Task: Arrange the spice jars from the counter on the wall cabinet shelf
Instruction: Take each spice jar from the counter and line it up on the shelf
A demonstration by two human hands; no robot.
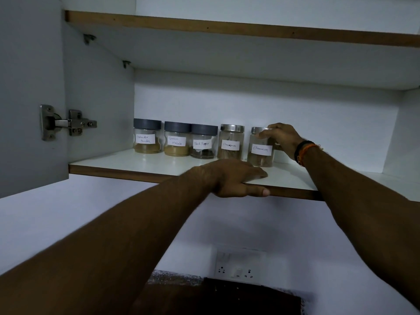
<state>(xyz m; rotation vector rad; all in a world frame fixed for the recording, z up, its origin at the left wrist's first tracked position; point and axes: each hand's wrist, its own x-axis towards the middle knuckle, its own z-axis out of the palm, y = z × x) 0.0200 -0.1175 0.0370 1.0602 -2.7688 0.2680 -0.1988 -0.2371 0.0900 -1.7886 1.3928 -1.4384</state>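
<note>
Several labelled glass spice jars stand in a row at the back of the white cabinet shelf: coriander powder, garam masala and black pepper with grey lids, then a steel-lidded cinnamon jar. A second cinnamon jar stands a little nearer the front at the row's right end. My right hand is wrapped around its top and right side. My left hand lies flat on the shelf's front edge, thumb under the lip, holding the shelf.
The open cabinet door with a metal hinge stands at the left. An upper shelf runs overhead. Below on the wall is a socket and switch plate, with a dark counter under it.
</note>
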